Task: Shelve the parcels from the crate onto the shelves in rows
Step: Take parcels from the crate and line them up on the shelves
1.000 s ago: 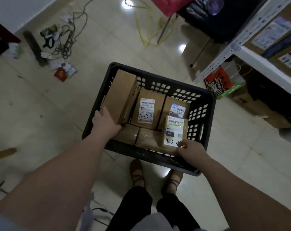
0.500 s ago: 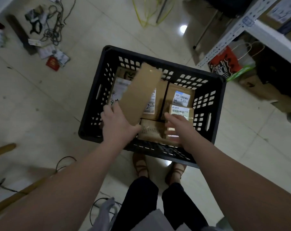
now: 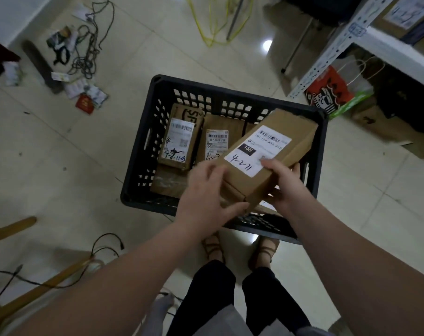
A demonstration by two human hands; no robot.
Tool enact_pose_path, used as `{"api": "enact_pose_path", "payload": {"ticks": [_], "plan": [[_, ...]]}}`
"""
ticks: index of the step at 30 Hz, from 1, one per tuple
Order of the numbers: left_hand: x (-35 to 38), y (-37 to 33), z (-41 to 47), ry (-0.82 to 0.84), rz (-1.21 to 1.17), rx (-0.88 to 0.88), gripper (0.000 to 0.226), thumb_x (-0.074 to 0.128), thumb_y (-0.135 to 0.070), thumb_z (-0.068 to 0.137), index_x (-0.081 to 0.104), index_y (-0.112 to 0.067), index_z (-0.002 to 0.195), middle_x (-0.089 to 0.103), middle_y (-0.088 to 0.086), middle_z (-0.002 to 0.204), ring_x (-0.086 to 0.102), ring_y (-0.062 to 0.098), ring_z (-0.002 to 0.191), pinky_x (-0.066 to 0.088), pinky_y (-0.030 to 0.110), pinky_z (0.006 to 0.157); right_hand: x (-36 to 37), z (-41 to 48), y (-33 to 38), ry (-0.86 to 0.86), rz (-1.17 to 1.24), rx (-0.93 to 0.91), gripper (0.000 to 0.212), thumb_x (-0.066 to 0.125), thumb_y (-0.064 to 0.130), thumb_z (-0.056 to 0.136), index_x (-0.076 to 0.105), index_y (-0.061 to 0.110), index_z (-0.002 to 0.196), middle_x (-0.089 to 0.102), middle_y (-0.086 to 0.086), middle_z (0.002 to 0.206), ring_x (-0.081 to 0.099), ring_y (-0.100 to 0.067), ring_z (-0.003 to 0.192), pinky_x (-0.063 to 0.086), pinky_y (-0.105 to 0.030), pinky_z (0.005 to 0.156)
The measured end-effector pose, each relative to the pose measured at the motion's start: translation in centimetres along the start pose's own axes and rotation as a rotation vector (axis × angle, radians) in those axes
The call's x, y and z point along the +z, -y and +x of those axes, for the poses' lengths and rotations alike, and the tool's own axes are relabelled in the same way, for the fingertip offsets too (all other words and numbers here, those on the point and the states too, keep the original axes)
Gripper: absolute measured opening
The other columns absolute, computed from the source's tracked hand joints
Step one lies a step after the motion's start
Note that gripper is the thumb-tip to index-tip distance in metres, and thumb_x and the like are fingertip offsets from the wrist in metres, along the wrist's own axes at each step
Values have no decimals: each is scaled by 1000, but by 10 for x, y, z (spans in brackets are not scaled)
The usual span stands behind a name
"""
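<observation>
A black plastic crate (image 3: 143, 146) stands on the tiled floor in front of my feet. Several brown cardboard parcels with white labels lie inside it, among them one at the left (image 3: 179, 141) and one in the middle (image 3: 217, 141). Above the crate's right half I hold a long brown parcel (image 3: 274, 151), label up, marked 4-2-71. My left hand (image 3: 206, 192) grips its near left end. My right hand (image 3: 281, 183) holds its near right side, thumb on the label. The white metal shelf (image 3: 385, 47) is at the upper right with boxes on it.
Cables, papers and a red packet (image 3: 85, 105) litter the floor at the upper left. An orange paper bag (image 3: 327, 93) and dark boxes sit under the shelf. Wooden poles (image 3: 36, 292) and black wires lie at the lower left. Yellow cord (image 3: 213, 25) lies beyond the crate.
The long parcel has come up out of the crate's left side and turned label up over the right half. My right hand left the small parcel and took hold of the long one.
</observation>
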State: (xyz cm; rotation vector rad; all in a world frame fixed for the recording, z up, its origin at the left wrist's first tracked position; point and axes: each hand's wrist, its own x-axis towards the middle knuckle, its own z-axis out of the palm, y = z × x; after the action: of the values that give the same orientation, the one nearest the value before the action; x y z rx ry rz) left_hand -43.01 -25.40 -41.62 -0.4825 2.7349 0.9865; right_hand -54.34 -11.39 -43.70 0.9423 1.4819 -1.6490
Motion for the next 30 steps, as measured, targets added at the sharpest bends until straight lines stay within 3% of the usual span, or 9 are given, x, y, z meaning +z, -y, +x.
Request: {"api": "enact_pose_path", "payload": {"ticks": [3, 5, 8, 10, 16, 20, 23, 27, 30], "plan": [[-16, 0, 8, 141, -487, -316, 98, 65, -64, 69, 18, -32, 149, 15, -9, 147, 24, 9, 126, 27, 30, 103, -15, -2, 13, 178, -14, -35, 67, 71, 13, 76, 45, 31, 136, 65, -5, 120, 62, -29, 110, 58, -43, 74], [-22, -1, 17, 223, -758, -485, 95, 59, -67, 68, 23, -32, 149, 29, -4, 148, 38, 13, 125, 36, 36, 105, -22, -3, 16, 314, -80, -42, 70, 69, 15, 70, 50, 30, 135, 65, -8, 125, 62, -32, 113, 57, -48, 84], [-25, -2, 23, 436, -1060, -593, 74, 64, -58, 71, 46, -31, 137, 63, -1, 126, 61, 21, 111, 54, 34, 78, -28, -7, 14, 492, -108, 7, 72, 63, 17, 71, 47, 22, 141, 62, -15, 131, 60, -38, 118, 56, -50, 86], [-27, -5, 24, 506, -1093, -589, 65, 71, -51, 73, 50, -34, 132, 69, 0, 117, 64, 23, 107, 55, 33, 72, -31, -11, 10, 534, -102, 25, 73, 62, 18, 71, 45, 18, 142, 61, -18, 132, 60, -40, 117, 57, -47, 80], [-27, -46, 33, 559, -988, -552, 48, 63, -46, 78, 60, -26, 122, 72, 0, 110, 63, 25, 109, 48, 48, 97, -53, -39, 20, 462, 20, -3, 86, 72, 23, 61, 45, 14, 142, 59, -20, 133, 56, -42, 121, 56, -46, 82], [-28, -105, 41, 573, -900, -521, 27, 59, -35, 88, 61, -28, 115, 74, -3, 99, 67, 19, 97, 53, 36, 77, -90, -70, 51, 386, 27, -64, 61, 69, 32, 77, 55, 15, 134, 68, -15, 121, 69, -31, 104, 59, -38, 77], [-23, -153, 42, 540, -855, -408, 34, 65, -23, 84, 58, -31, 116, 73, -3, 103, 65, 16, 98, 48, 30, 73, -129, -91, 75, 412, -2, -126, 43, 62, 36, 86, 63, 14, 123, 73, -11, 113, 72, -23, 95, 59, -32, 74], [-14, -230, 44, 546, -799, -243, 67, 70, -21, 62, 51, -33, 125, 70, -4, 110, 65, 17, 102, 50, 36, 86, -187, -112, 105, 425, 7, -234, 89, 88, 51, 55, 57, 15, 131, 69, -11, 122, 69, -27, 107, 59, -33, 77], [4, -306, 44, 544, -780, -130, 64, 67, -14, 59, 51, -34, 118, 71, -2, 107, 69, 18, 95, 54, 36, 82, -247, -131, 130, 433, -18, -321, 99, 92, 52, 46, 57, 17, 132, 68, -10, 123, 67, -28, 110, 58, -36, 80]]}}
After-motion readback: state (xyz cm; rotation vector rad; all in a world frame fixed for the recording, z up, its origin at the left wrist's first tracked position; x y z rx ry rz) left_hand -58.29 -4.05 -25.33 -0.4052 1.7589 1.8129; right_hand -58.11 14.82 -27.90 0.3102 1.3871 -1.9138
